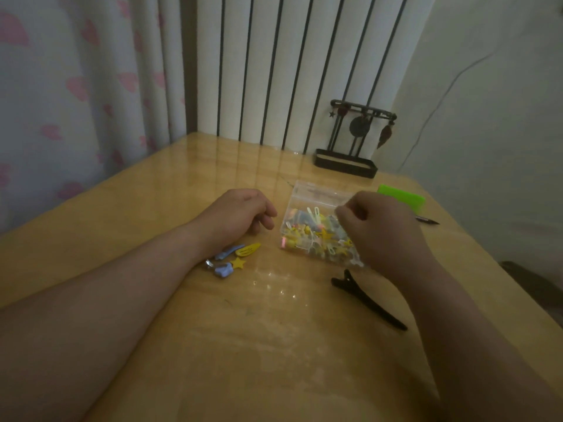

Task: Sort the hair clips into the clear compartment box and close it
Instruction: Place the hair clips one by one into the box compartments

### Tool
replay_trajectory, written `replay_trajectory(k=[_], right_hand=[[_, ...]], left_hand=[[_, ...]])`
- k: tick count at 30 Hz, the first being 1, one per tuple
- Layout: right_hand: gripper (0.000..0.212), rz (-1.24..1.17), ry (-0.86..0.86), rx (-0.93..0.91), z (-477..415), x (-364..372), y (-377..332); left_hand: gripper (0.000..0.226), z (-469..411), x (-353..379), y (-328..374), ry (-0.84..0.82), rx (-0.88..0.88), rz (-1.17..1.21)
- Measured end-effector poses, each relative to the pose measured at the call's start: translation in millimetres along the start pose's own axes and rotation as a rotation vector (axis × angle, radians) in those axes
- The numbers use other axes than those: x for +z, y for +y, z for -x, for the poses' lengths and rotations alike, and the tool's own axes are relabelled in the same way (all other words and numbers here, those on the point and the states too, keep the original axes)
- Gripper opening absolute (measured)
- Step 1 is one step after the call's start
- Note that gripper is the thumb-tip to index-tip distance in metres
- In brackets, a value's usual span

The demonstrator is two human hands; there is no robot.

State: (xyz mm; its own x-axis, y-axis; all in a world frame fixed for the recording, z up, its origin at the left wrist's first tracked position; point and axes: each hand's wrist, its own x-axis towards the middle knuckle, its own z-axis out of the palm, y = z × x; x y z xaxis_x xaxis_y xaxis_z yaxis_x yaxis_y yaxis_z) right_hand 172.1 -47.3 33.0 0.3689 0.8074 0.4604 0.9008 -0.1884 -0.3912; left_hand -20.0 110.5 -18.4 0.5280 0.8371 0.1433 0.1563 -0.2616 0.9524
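Wooden table (274, 345) fills my view. On it rests the left hand (240, 211), fingers loosely curled, holding nothing. The right hand (377, 226) hovers curled over the open clear compartment box (289, 226), which is full of clips; I cannot tell whether it pinches one. A black duckbill clip (365, 300) lies near the box. A yellow snap clip (248, 249) and a star clip (238, 263) lie by the left wrist.

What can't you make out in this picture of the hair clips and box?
Head view:
1. Right hand hides its own fingertips, so whether it pinches a clip is unclear; it covers the right side of the clear box.
2. Clips inside the box: blurred, too small to count.
3. Loose clips: partly behind the left wrist.
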Motion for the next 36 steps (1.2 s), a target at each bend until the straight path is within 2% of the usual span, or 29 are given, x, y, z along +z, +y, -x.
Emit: replay_trajectory(k=[3, 7, 12, 15, 21, 36], right_hand=[[0.015, -0.086, -0.022, -0.168, 15.0, 14.9, -31.4], [0.015, -0.076, -0.199, -0.327, 29.4, 41.0, -57.1], [0.036, 0.004, -0.319, -0.377, 31.9, 62.4, -68.4], [0.036, 0.07, -0.355, -0.375, 32.4, 68.5, -70.5], [0.028, 0.132, -0.338, -0.354, 32.5, 72.8, -70.5], [0.024, 0.177, -0.217, -0.408, 32.5, 81.4, -72.9]], left_hand=[[0.032, 0.4, 0.1, 3.6, 0.011, -0.011, 0.038], [0.032, 1.3, -1.8, 6.8, 0.023, -0.035, 0.089], [0.034, 1.0, -3.5, 7.1, 0.025, -0.085, 0.154], [0.034, 1.4, -3.4, 7.5, 0.024, -0.078, 0.133], [0.034, 1.3, -3.1, 7.7, 0.023, -0.082, 0.093], [0.034, 3.7, -1.4, 9.6, 0.036, -0.074, 0.065]])
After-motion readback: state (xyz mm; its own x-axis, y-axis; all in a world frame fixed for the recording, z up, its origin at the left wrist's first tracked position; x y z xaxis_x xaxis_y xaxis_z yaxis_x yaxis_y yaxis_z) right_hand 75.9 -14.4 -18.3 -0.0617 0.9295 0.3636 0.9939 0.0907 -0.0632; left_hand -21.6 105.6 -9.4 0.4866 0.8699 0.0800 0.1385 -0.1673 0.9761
